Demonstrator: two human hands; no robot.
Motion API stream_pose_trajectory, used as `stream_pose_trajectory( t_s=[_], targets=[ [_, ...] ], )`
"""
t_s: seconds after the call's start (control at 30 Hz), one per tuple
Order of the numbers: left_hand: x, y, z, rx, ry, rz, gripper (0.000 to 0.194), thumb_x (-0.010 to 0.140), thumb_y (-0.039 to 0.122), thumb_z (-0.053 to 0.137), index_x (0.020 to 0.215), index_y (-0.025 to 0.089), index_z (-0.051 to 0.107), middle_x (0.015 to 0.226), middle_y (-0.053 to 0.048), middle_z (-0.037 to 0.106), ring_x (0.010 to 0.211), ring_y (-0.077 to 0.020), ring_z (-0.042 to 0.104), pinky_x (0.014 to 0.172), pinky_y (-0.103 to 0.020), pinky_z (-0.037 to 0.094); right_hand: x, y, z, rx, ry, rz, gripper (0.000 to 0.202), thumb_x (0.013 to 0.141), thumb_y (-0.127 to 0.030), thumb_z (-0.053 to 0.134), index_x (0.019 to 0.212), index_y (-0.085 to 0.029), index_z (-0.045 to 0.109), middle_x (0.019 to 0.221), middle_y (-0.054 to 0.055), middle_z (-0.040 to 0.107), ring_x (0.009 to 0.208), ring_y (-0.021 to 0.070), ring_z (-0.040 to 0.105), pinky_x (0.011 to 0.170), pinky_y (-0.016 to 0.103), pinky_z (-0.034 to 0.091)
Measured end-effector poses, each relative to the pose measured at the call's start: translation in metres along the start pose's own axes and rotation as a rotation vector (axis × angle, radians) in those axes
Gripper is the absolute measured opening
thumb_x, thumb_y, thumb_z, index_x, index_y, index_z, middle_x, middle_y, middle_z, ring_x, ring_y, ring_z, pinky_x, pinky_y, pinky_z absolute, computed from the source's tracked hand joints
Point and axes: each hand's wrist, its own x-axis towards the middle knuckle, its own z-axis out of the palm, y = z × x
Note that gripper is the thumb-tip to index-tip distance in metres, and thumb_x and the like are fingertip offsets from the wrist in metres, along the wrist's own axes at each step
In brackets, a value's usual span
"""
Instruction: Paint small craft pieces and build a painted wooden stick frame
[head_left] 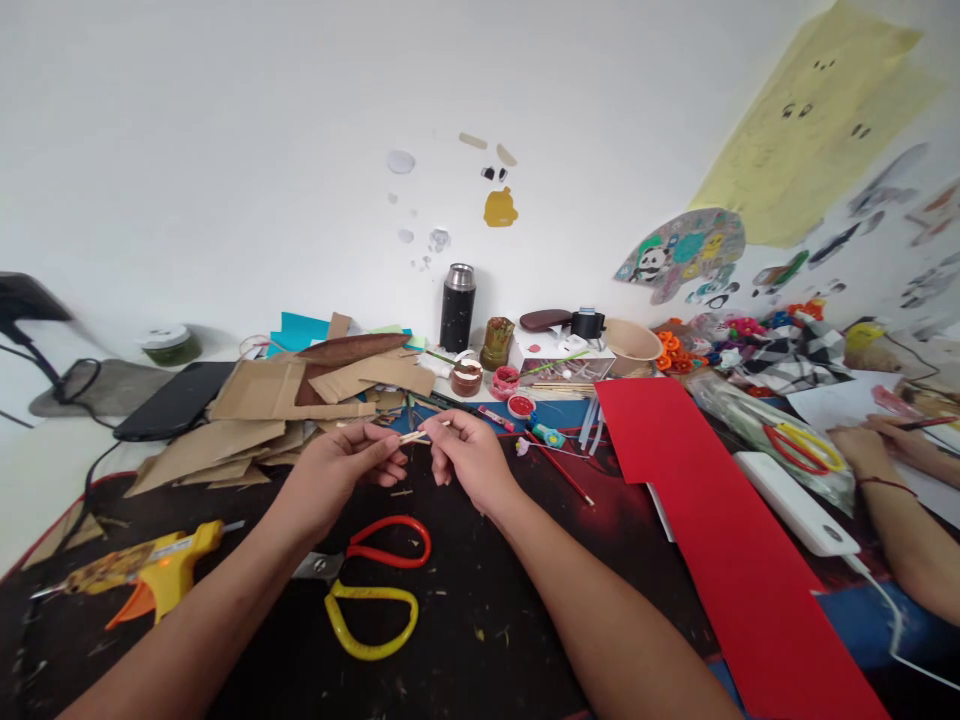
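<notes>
Thin pale wooden sticks (412, 437) stretch between my two hands above the dark mat. My left hand (349, 465) pinches them at one end with thumb and fingers. At the other end, my right hand (469, 460) grips them between thumb and forefinger. Just below my hands lie scissors (379, 590) with one red and one yellow handle loop, their blades partly hidden by my left forearm. A yellow hot glue gun (161, 570) rests on its side to the left of that forearm.
Cardboard pieces (247, 400) pile up at the back left beside a black phone (176, 400). A black flask (457, 308) and paint jars stand along the wall. Red board (735, 540) lies at right, near a white power strip (796, 503). Another person's hand (862, 455) is at far right.
</notes>
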Motion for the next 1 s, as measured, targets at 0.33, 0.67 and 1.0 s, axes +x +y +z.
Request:
stream_pose_trajectory(
  t_s=[0.33, 0.67, 1.0],
  targets=[
    [0.005, 0.001, -0.015, 0.428, 0.019, 0.158, 0.044, 0.078, 0.067, 0.079, 0.077, 0.023, 0.074, 0.068, -0.004, 0.076, 0.058, -0.0201, 0.065, 0.057, -0.030, 0.048, 0.002, -0.009, -0.005, 0.055, 0.121, -0.039, 0.057, 0.086, -0.075, 0.077, 0.075, -0.023, 0.054, 0.047, -0.012, 0.042, 0.036, 0.0091, 0.047, 0.040, 0.022, 0.032],
    [0.010, -0.024, -0.016, 1.054, -0.049, 0.407, 0.019, 0.084, 0.039, 0.062, 0.077, 0.029, 0.077, 0.086, -0.008, 0.081, 0.083, -0.0312, 0.071, 0.075, -0.037, 0.048, 0.000, -0.005, -0.003, -0.042, -0.032, 0.019, 0.057, 0.092, -0.076, 0.070, 0.077, -0.022, 0.062, 0.046, -0.009, 0.048, 0.037, 0.0108, 0.050, 0.039, 0.022, 0.034],
    [0.003, 0.005, -0.017, 0.660, -0.051, 0.243, 0.057, 0.090, 0.075, 0.058, 0.088, 0.025, 0.085, 0.075, -0.005, 0.079, 0.068, -0.0252, 0.066, 0.066, -0.032, 0.048, -0.002, -0.006, -0.003, -0.182, -0.040, -0.015, 0.055, 0.097, -0.071, 0.065, 0.092, -0.018, 0.075, 0.050, -0.009, 0.053, 0.039, 0.0098, 0.051, 0.044, 0.022, 0.036]
  ],
)
